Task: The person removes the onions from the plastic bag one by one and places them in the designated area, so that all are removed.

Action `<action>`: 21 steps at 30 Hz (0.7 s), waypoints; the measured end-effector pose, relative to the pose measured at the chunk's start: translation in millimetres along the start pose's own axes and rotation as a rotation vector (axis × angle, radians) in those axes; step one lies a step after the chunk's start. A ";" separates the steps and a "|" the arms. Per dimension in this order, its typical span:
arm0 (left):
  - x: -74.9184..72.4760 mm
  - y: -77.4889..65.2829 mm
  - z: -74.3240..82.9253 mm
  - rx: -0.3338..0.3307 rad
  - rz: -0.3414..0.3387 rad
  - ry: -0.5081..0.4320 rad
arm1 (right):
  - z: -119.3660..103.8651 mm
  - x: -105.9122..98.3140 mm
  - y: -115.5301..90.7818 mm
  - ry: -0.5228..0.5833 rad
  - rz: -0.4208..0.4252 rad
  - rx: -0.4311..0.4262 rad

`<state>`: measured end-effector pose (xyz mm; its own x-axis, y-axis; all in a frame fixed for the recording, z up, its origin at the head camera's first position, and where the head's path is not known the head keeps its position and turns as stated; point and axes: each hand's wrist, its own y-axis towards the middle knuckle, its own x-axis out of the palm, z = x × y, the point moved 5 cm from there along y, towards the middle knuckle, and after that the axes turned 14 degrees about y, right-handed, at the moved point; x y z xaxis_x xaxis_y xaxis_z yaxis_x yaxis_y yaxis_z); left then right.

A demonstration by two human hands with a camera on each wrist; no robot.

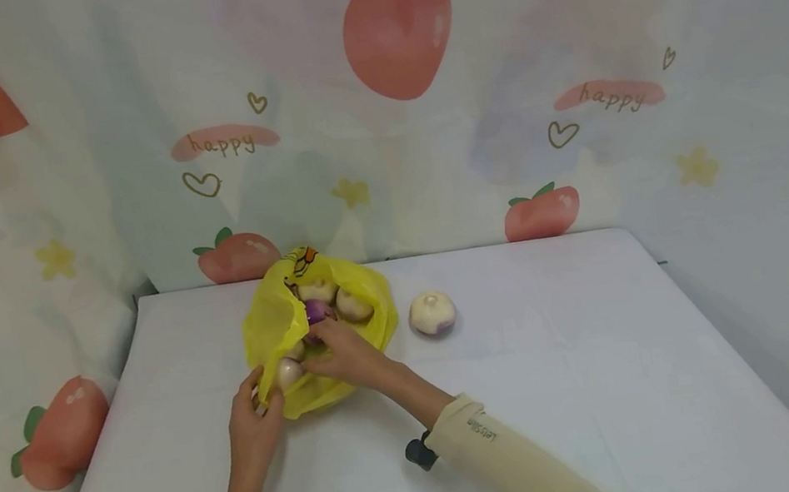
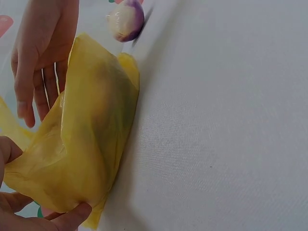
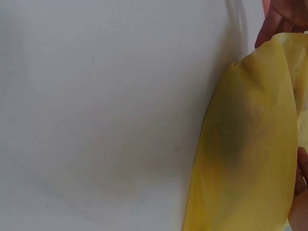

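A yellow plastic bag [image 1: 270, 318] lies with its mouth facing up and holds several pale turnips [image 1: 353, 305] and a purple round vegetable [image 1: 318, 311]. My left hand [image 1: 256, 425] pinches the near left edge of the bag. Over the mouth, my right hand [image 1: 350, 359] reaches in, near a pale turnip [image 1: 288, 372] at the front. The left wrist view shows the right hand's fingers [image 2: 39, 91] extended down beside the raised bag wall [image 2: 96, 130]. One white and purple turnip [image 1: 433, 314] sits on the table to the right of the bag.
The table [image 1: 569, 356] is covered in white. Behind and to the left hangs a pale curtain [image 1: 427, 157] printed with fruit and hearts. Dark wrist devices [image 1: 420, 452] sit near both cuffs.
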<state>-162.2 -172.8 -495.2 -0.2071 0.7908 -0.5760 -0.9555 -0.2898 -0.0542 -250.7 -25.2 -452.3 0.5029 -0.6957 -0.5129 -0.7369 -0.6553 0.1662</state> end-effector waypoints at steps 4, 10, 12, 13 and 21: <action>-0.8 -0.5 -0.8 -0.001 0.008 0.003 | -0.6 8.0 3.4 -0.069 -0.038 0.024; -1.0 0.6 1.5 0.001 0.013 0.019 | 0.9 16.7 7.7 -0.162 -0.066 0.039; -0.7 0.6 1.4 -0.002 0.013 0.020 | 1.3 20.0 8.2 -0.185 -0.085 0.046; -0.5 0.6 1.4 -0.003 0.013 0.022 | 1.0 21.3 7.9 -0.196 -0.096 0.056; 1.5 -0.7 1.7 -0.012 0.003 0.018 | 1.9 29.9 4.9 -0.302 -0.159 0.133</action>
<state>-162.2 -170.5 -494.6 -0.2066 0.7802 -0.5904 -0.9523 -0.2989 -0.0618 -240.1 -48.7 -468.4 0.4747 -0.4568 -0.7523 -0.7221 -0.6908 -0.0362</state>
